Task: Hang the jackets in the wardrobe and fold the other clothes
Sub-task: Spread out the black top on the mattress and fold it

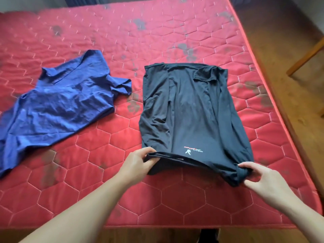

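We see a matt, soft black cloth T-shirt, right; a creased blue cloth T-shirt with slight sheen, left; the red quilted mattress, stained; smooth wooden floor, far right.

Black shirt lies partly folded, sleeves in; blue shirt lies crumpled.

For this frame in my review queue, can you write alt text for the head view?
Both hands, the left hand and the right hand, grip the near corners of a partly folded black T-shirt on a red quilted mattress. A crumpled blue T-shirt lies apart to its left.
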`<state>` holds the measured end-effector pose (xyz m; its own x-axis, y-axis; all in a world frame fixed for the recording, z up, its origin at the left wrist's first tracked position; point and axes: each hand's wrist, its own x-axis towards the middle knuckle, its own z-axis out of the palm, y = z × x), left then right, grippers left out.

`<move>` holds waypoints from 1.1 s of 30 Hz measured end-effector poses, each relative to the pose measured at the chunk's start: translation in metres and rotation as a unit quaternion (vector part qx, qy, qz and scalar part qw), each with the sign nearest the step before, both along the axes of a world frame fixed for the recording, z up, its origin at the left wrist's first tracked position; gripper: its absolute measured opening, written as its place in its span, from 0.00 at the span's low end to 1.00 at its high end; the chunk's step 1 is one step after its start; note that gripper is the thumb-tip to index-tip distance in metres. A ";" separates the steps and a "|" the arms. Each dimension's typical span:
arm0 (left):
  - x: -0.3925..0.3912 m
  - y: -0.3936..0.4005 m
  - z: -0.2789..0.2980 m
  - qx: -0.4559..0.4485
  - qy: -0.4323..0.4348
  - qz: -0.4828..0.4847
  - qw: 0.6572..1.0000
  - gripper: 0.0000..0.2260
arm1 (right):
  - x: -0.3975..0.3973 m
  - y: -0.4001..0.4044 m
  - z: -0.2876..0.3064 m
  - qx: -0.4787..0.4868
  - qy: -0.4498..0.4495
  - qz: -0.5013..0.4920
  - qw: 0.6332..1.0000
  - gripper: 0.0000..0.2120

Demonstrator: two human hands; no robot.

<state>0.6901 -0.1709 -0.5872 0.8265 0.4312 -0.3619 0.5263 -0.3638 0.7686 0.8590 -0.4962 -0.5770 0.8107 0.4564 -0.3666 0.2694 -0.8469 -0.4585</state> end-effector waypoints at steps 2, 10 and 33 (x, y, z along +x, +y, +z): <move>0.004 0.001 0.012 -0.013 0.001 -0.016 1.000 0.04 | 0.000 0.001 0.004 -0.004 -0.028 0.004 1.000 0.20; 0.015 -0.002 0.050 -0.024 0.183 -0.308 0.933 0.06 | 0.011 -0.007 0.034 -0.044 0.012 0.202 0.978 0.07; 0.218 0.122 -0.018 -0.015 -0.032 0.218 0.975 0.10 | 0.235 0.157 -0.044 0.249 0.094 -0.100 0.959 0.10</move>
<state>0.9077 -0.0493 -0.6057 0.5883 0.7365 -0.3337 0.5773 -0.0936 0.8112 1.0944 -0.3393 -0.6208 0.8415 0.4546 -0.2918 -0.0033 -0.5358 -0.8444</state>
